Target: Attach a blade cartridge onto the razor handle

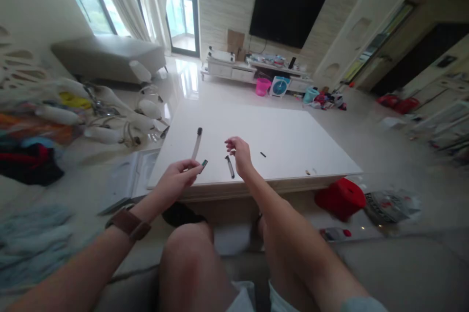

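Observation:
My left hand (183,175) is closed over the near left edge of a white table (271,129). Between its thumb and fingers is a small flat dark piece with a green patch (204,163). My right hand (239,152) hovers over the table, its fingers loosely curved and apart, with nothing visible in them. Just below it lies a slim grey and black tool (230,167), too blurred to name. A long pale stick with a dark end (197,145) rests beyond my left hand. Farther right is a short dark strip (263,154).
Tiny bits (308,172) lie near the table's front edge. Beside the table's right end are a red stool (342,199) and a filled plastic bag (392,207). White lamp parts (106,134) crowd the floor at left. My knees are under the table's near side.

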